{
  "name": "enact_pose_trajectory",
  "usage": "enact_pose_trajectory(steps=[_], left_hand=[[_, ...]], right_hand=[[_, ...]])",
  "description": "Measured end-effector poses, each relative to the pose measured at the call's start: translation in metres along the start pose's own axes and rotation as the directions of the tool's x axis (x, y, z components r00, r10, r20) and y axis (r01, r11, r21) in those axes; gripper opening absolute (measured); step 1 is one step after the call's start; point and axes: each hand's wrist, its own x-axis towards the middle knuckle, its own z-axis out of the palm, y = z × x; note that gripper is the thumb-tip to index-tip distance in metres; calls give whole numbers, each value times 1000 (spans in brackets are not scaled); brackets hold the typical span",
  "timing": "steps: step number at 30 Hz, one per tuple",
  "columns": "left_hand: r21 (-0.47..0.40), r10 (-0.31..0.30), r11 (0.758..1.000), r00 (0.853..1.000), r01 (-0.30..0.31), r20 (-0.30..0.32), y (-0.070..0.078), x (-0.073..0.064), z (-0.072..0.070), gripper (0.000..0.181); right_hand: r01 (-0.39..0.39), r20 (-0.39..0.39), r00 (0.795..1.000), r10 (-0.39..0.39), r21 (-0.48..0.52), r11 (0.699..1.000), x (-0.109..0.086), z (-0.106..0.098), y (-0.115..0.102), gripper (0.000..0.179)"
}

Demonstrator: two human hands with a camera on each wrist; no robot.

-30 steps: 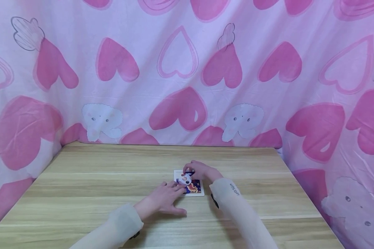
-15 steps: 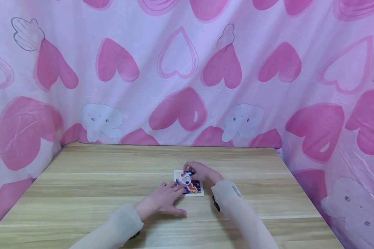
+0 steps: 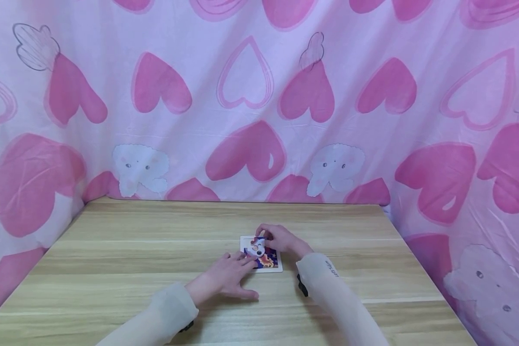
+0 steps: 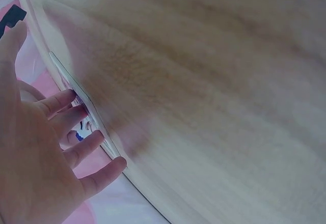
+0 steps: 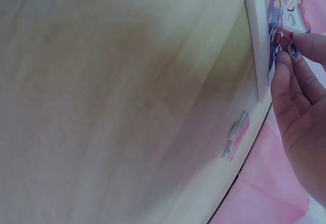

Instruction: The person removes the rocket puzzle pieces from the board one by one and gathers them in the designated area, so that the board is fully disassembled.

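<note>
While the left hand (image 3: 229, 276) rests with fingers spread wide, fingertips at the lower left of the picture board (image 3: 270, 270) lying flat on the table (image 3: 155, 240), here's the right hand (image 3: 281, 236) at its upper right, grip narrow, pinching a small blue piece (image 5: 294, 51)! Near the board lies a loose piece (image 5: 238, 136); behind hangs a pink heart-patterned curtain (image 3: 246, 149).

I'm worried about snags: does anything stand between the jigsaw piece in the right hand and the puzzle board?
Nothing visible does: the right hand holds the jigsaw piece over the puzzle board. The left hand covers its near-left corner, apart from the right hand.
</note>
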Motion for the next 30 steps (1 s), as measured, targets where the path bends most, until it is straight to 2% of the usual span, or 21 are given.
enact_pose_trajectory(steps=[8,15,22,30], left_hand=[[11,7,1000,1000,-7,-4,0,1,-2,85],[5,0,1000,1000,0,5,-1,1,-2,85],[1,-3,1000,1000,3,14,-1,1,-1,85],[6,-14,1000,1000,14,23,0,1,0,86]], right_hand=[[20,-53,998,-17,44,999,-3,-2,3,24],[28,-60,998,-25,59,998,-9,-5,7,23],[96,-76,993,-90,85,992,-19,-8,14,27],[39,-78,997,-30,115,993,-35,-12,21,28]])
